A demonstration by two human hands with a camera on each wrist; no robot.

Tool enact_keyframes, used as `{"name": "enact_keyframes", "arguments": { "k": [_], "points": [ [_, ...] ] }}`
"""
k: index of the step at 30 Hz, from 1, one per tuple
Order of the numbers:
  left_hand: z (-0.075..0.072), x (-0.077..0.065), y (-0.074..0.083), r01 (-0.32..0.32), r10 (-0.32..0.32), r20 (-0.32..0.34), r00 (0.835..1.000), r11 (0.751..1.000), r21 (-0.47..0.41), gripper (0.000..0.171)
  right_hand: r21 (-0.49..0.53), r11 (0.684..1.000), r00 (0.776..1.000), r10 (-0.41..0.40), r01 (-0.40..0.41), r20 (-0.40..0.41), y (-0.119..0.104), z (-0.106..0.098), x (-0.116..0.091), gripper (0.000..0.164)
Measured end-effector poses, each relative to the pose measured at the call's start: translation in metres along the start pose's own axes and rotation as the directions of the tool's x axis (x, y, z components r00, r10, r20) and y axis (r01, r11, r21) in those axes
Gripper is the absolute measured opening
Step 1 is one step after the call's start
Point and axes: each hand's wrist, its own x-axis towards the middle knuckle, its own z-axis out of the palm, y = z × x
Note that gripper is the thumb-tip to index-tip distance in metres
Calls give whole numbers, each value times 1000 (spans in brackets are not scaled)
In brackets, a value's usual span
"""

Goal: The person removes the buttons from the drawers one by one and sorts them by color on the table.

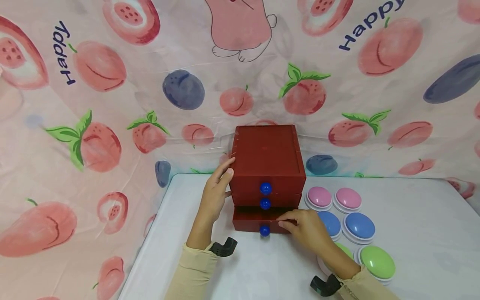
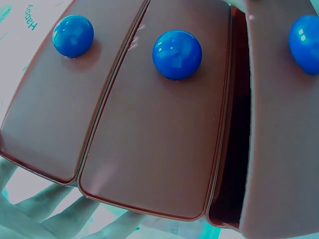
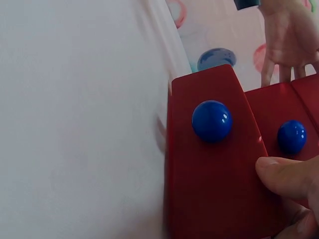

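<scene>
A small dark red drawer cabinet (image 1: 267, 152) has three drawers stacked one above another, each with a round blue knob. Its bottom drawer (image 1: 247, 225) is pulled partway out, and a dark gap shows behind its front in the left wrist view. My left hand (image 1: 215, 196) lies along the cabinet's left side, fingers extended against it. At the right end of the bottom drawer, my right hand (image 1: 305, 228) pinches the top edge of the front panel. In the right wrist view the thumb (image 3: 285, 177) presses on the outer face, beside the bottom blue knob (image 3: 212, 121).
Right of the cabinet stand several round push buttons in pairs: pink (image 1: 348, 198), blue (image 1: 360, 226) and green (image 1: 377, 261). The right forearm passes over some of them. A fruit-printed cloth (image 1: 232, 75) hangs behind the white table (image 1: 423, 225).
</scene>
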Motion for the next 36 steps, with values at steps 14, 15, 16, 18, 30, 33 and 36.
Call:
{"name": "enact_keyframes", "arguments": {
  "k": [14,15,16,18,30,33,36],
  "points": [
    [-1,0,1,-8,8,-3,1000,1000,11,41,-64,998,991,-30,22,-131,-22,7,-6,20],
    [-1,0,1,-7,7,-4,1000,1000,13,41,-49,999,993,-26,21,-117,-24,10,-7,21],
    [-1,-1,1,-6,6,-4,1000,1000,14,41,-32,999,995,-16,12,-98,-26,14,-9,21],
    [-1,-1,2,-8,8,0,1000,1000,13,41,-3,1000,998,12,-13,-54,-27,21,-11,23],
    [0,0,2,-2,2,1,1000,1000,22,41,19,997,997,73,-73,-24,-21,49,-14,26],
    [0,-1,2,1,-1,1,1000,1000,23,40,19,994,994,106,-106,-40,-23,52,-15,24],
    [0,0,1,6,-6,-2,1000,1000,24,40,4,995,993,104,-104,-56,-24,53,-14,22]
  ]
}}
